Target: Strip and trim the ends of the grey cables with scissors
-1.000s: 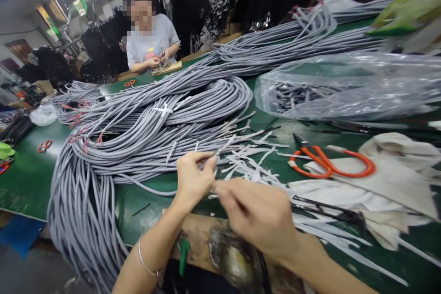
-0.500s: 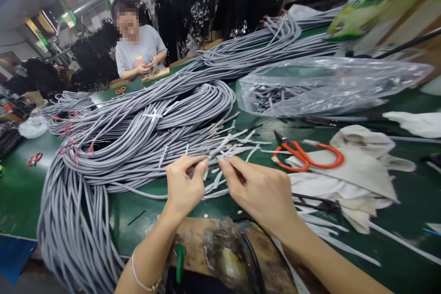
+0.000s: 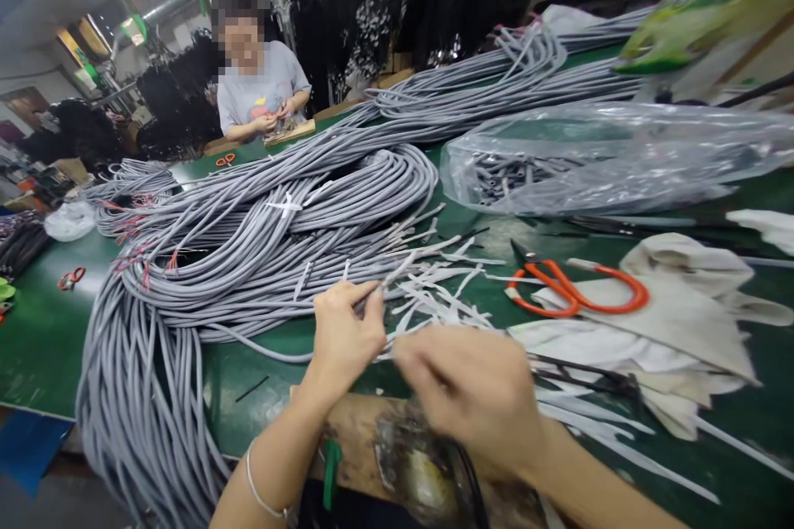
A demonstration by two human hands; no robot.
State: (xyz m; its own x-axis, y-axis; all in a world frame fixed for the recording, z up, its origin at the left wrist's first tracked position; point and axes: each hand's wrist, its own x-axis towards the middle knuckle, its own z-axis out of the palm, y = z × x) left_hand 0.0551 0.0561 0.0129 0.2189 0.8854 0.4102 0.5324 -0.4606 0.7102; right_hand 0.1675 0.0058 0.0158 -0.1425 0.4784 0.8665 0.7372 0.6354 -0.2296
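My left hand (image 3: 347, 335) is closed in a pinch on a grey cable, whose pale, stripped-looking end (image 3: 402, 266) points up and right past the fingertips. To its right, my right hand (image 3: 475, 397) is curled with thumb and fingers together, blurred by movement. What it holds, if anything, I cannot make out. Loose white strips (image 3: 443, 302) lie just beyond both hands. A large bundle of grey cables (image 3: 248, 264) spreads to the left and hangs over the table's front edge. Below the hands is a stained wooden board (image 3: 353, 421) with a dark, grimy fixture on it.
Orange-handled scissors (image 3: 580, 293) rest on white cloths (image 3: 688, 289) at the right. Behind them lies a clear plastic bag (image 3: 620, 157) containing short dark tube pieces. Across the green table (image 3: 298, 397) a co-worker (image 3: 264, 91) handles small items. Smaller orange scissors (image 3: 71, 278) lie far left.
My right hand has moved down and away from my left hand, toward me. My left hand keeps its pinch on the cable. The whole view has shifted slightly.
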